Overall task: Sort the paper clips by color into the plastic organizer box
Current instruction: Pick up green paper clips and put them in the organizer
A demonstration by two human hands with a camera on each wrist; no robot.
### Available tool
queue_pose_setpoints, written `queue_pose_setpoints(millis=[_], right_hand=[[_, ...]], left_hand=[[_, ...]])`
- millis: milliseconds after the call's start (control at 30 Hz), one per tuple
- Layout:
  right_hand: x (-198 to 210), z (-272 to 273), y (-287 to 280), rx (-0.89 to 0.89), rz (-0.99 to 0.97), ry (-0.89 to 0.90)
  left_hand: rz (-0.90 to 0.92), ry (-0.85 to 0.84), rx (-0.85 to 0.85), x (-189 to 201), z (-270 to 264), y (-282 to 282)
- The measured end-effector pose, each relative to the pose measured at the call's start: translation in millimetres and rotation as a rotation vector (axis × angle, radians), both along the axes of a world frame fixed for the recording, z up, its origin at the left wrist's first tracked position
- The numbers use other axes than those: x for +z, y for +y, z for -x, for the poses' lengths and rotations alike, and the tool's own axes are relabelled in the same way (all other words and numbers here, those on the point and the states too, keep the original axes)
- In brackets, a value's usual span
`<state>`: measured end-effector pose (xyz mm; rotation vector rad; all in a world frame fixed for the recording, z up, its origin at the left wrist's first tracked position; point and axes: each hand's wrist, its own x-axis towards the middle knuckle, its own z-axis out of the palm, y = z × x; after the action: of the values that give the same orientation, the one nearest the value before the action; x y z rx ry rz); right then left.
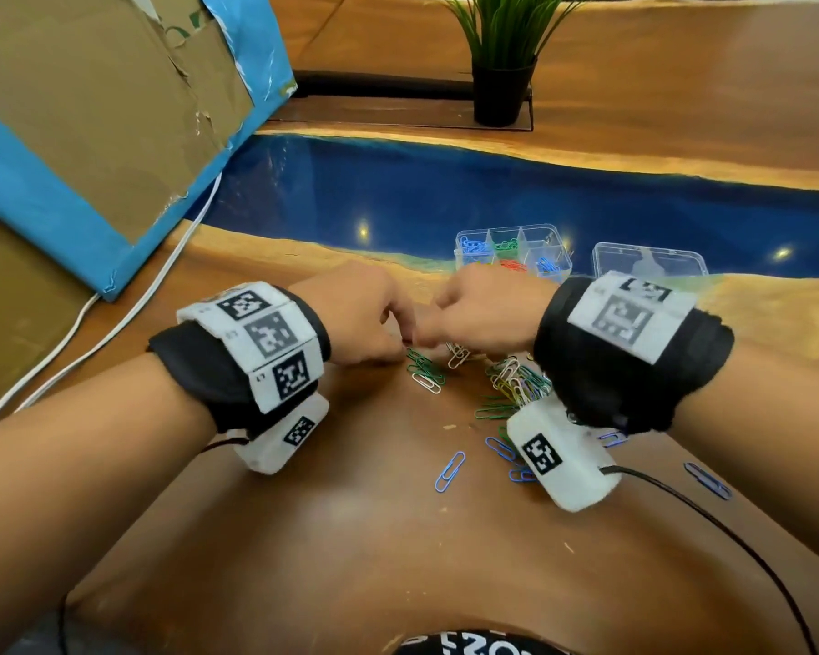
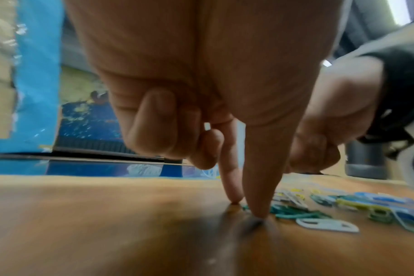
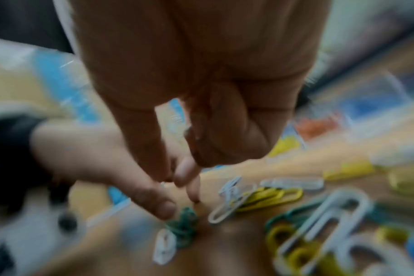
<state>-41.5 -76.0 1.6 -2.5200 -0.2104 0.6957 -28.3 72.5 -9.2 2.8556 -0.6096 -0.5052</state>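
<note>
At about 6 o'clock on the wooden tabletop [image 1: 351,536] a lone blue paper clip [image 1: 450,471] lies apart from the rest, and more blue ones are scattered towards 4 o'clock. Further in, a mixed heap of clips [image 1: 516,385] — green, yellow, white, blue — sits partly under the right wrist.

At the centre the two hands meet. The left hand [image 1: 355,314] is seen from its wrist view with thumb and forefinger straight down, their tips on the wood at the edge of a small cluster of green paper clips [image 1: 424,366]; the other fingers are curled, and nothing appears to be gripped yet. A white clip [image 2: 326,225] lies just beside the green ones. The right hand [image 1: 483,314] is loosely curled just above; whether anything is pinched cannot be told, the wrist picture being blurred.

The step is judged to be the gathering of green clips: only green wire should be pinched, the white neighbour left out, and linked clips shaken loose.

At 12 o'clock stands the clear organizer box [image 1: 511,250], compartments already partly filled by colour; its lid [image 1: 648,260] lies towards 1 o'clock.
</note>
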Motion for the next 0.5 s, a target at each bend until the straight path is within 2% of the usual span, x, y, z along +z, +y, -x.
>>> queue_pose_setpoints(millis=[67,133,267,367,500], right_hand=[[-4,5,7,0.156,0.229,-0.194],[-8,5,11,0.189,0.263,-0.255],[-6,2,13,0.204,0.268,-0.239],[-6,2,10,0.236,0.239,-0.210],[-2,-2,-1,0.124,0.116,-0.129]], left_hand=[[-0.046,-0.027,-0.034,0,-1,-3],[-0.080,-0.039,-0.040,0,-2,-6],[-0.108,-0.057,-0.090,2,0,-11],[-0.110,-0.002,-0.065,0,0,-13],[-0.065,0.077,-0.022,-3,0,-11]])
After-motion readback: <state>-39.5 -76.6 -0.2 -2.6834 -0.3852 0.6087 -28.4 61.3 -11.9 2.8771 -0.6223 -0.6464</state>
